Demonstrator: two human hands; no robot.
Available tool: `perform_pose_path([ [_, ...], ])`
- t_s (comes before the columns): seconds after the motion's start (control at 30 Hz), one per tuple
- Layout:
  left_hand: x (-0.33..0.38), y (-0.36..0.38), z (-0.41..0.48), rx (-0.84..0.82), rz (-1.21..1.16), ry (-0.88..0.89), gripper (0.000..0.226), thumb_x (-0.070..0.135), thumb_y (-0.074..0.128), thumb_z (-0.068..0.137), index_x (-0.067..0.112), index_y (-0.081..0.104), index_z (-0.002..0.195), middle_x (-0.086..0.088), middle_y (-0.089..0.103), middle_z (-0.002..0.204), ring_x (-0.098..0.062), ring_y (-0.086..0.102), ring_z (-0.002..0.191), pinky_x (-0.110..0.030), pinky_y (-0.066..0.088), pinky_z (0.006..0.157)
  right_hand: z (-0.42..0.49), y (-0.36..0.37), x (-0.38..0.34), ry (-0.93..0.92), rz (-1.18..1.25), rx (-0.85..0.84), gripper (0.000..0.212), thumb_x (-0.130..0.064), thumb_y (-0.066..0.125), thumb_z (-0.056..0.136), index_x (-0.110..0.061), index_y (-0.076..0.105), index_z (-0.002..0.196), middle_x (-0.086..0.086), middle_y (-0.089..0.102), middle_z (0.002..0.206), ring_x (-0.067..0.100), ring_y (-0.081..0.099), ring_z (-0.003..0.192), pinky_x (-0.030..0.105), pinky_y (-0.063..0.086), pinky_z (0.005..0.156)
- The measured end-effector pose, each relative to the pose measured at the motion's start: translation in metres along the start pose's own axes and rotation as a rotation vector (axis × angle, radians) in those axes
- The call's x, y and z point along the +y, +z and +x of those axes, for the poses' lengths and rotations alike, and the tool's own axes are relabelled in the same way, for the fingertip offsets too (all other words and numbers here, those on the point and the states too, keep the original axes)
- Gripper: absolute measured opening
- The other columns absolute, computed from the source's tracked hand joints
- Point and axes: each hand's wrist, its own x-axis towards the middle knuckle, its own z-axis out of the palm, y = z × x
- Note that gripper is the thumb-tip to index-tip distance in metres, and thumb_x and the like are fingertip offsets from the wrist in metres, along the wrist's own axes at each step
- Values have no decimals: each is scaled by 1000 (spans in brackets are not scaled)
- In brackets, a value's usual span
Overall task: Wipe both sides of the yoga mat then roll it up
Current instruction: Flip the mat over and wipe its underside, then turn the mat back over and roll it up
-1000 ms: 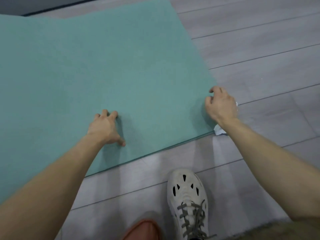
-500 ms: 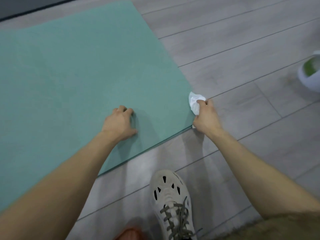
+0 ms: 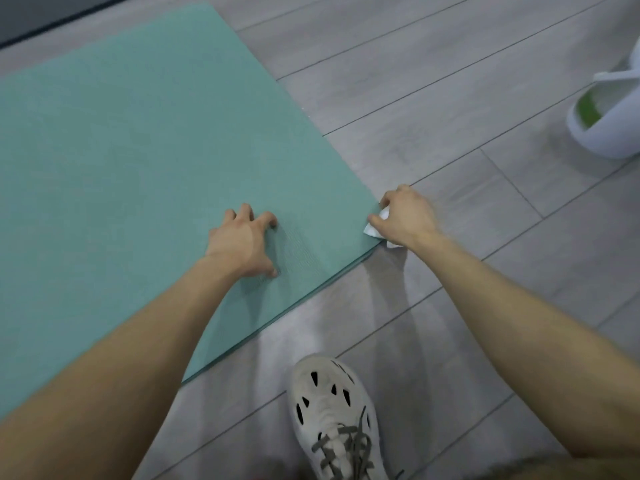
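Note:
A teal yoga mat (image 3: 138, 161) lies flat on the grey plank floor and fills the left half of the view. My left hand (image 3: 242, 242) presses on the mat near its front edge, fingers spread and bent, holding nothing. My right hand (image 3: 405, 216) sits at the mat's near right corner, closed on a crumpled white wipe (image 3: 374, 228). The wipe touches the mat's corner edge and the floor beside it.
A white bin (image 3: 604, 126) with a green liner stands on the floor at the far right. My foot in a pale perforated shoe (image 3: 334, 420) is planted on the floor just in front of the mat's front edge. A dark wall base runs along the top left.
My right hand took hold of the white wipe at the mat's corner and closed over it. The view shifted right, bringing the white bin into sight. My left hand stayed pressed on the mat.

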Motion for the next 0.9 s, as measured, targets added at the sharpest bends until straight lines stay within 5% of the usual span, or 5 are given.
perform_pose_path([
  [0.2,1,-6,7,20,-95,-49,49,72,59,89,44,55,130,-2,46,130,-32,44,128,-55,51,100,-5,-4,-2,-17,114,66,27,-40,71,89,-18,67,104,5,61,111,30,63,94,34,42,74],
  [0.3,6,-20,10,33,-426,-180,69,79,27,96,34,72,121,-6,65,130,-37,57,126,-52,49,107,-19,-26,-33,-125,201,78,17,-36,70,87,-21,62,90,1,62,99,26,60,87,33,41,73],
  [0.5,6,-65,-15,13,-1439,-285,72,80,63,83,17,74,114,-6,79,102,-25,77,89,-43,64,79,-80,-40,-152,-555,287,43,14,-32,70,86,-19,66,88,-5,57,91,27,61,81,39,49,73],
  [0.67,-57,-65,-49,249,-1213,-244,16,19,81,85,14,79,100,5,81,90,-11,78,84,-31,64,80,-121,-15,-234,-871,241,-59,18,-37,65,91,-19,65,92,-1,60,103,35,65,83,49,52,70],
  [0.9,-199,-38,-140,501,-1167,-542,17,16,78,88,14,77,104,4,80,95,-10,76,84,-30,62,81,-161,11,-325,-1164,253,21,31,-53,62,95,-24,70,104,-5,60,109,31,64,68,42,54,60],
])
